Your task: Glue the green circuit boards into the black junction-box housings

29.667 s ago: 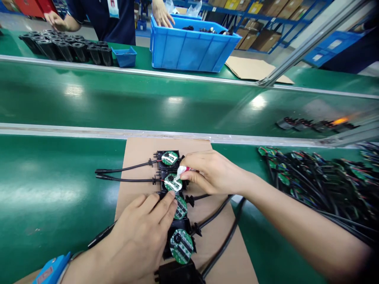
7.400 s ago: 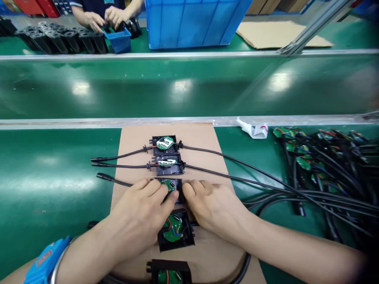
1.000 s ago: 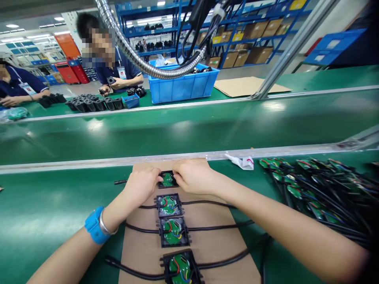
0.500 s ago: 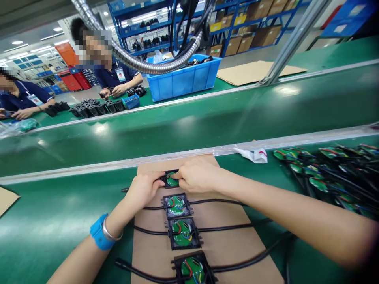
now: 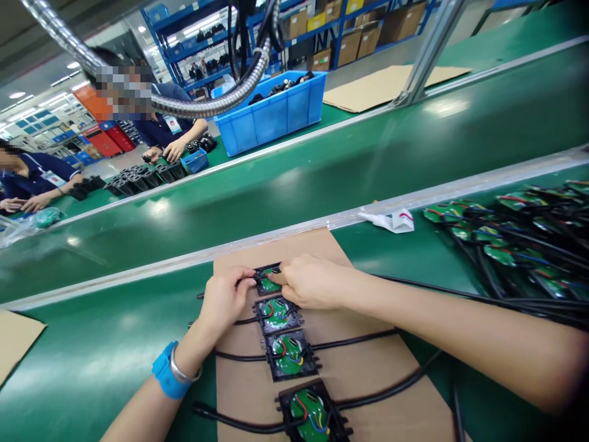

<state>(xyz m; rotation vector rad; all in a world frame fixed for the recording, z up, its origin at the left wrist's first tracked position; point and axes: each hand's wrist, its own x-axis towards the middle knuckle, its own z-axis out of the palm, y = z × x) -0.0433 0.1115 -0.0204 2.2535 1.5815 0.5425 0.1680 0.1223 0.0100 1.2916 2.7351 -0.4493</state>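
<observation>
At the far end of a row, a black square housing (image 5: pixel 267 283) with a green circuit board inside lies between my hands. My left hand (image 5: pixel 226 297) pinches its left edge, where the cable leaves; the exact grip is partly hidden. My right hand (image 5: pixel 315 281) has its fingers curled, with the index fingertip on the board and the rest of the hand at the right side. Nearer to me follow a second housing (image 5: pixel 278 314), a third housing (image 5: pixel 289 355) and a fourth housing (image 5: pixel 313 412), each with a green board, coloured wires and black cables.
Brown cardboard (image 5: pixel 251 393) lies beneath the row. On the right is a pile of cabled green boards (image 5: pixel 497 239), with a crumpled white packet (image 5: pixel 391 220) near it. Beyond the green conveyor belt (image 5: pixel 294 187) stand a blue bin (image 5: pixel 271 113) and two co-workers. A metal hose (image 5: pixel 184 109) hangs overhead.
The view has tilted and shifted slightly. Both hands stay at the far housing; my right index fingertip still rests on its board.
</observation>
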